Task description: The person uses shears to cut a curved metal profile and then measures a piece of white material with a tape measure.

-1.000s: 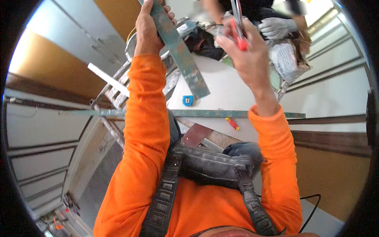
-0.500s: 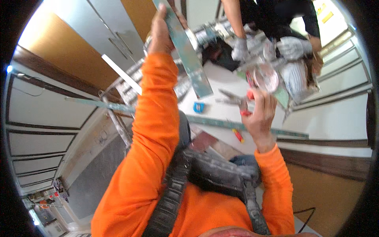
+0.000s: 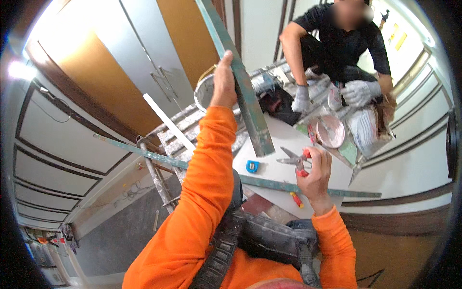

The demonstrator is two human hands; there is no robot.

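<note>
My left hand (image 3: 224,82) is raised and grips a long green-grey metal channel (image 3: 240,86) that runs from the top of the view down to a cut end above a white board (image 3: 279,168). My right hand (image 3: 315,173) holds red-handled metal snips (image 3: 294,158), blades pointing left, just right of the channel's lower end. Both arms wear orange sleeves. A blue tape measure (image 3: 252,166) lies on the white board below the channel.
A person in black with white gloves (image 3: 337,53) crouches on the scaffold platform at the upper right, beside a pink bowl (image 3: 330,131) and a white bucket (image 3: 204,91). A second long metal strip (image 3: 240,176) crosses the platform. A red tool (image 3: 296,199) lies near it. Panelled walls and wooden doors surround.
My right hand has come down from beside the channel's upper part to just above the white board, still holding the snips. The view has tilted, showing more of the crouching person.
</note>
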